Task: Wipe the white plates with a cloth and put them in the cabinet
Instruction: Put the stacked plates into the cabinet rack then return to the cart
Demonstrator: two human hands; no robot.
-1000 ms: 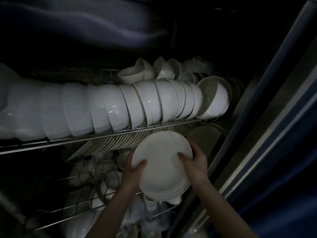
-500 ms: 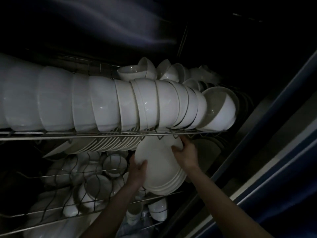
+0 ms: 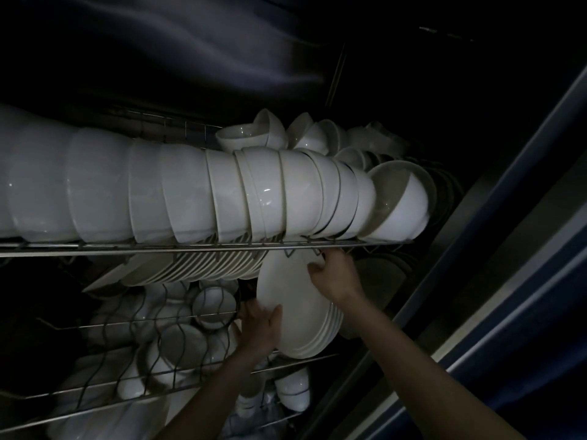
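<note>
We hold the plate stack (image 3: pixel 298 319) on edge, just under the bowl rack (image 3: pixel 190 247). Our left hand (image 3: pixel 260 328) grips its lower rim, our right hand (image 3: pixel 336 276) its upper rim.

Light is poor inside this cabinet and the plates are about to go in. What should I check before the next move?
1. Left hand grips the lower edge of the stack of white plates: ok.
2. Right hand holds the stack's upper edge: ok.
3. Plates in the stack are aligned: ok, the rims sit even at lower right.
4. Stack top clears the upper rack rail: cannot tell, the rail hides it.
5. Free slot beside the row of standing plates: cannot tell, too dark.
6. Bowls lie settled on the upper rack: ok.
</note>
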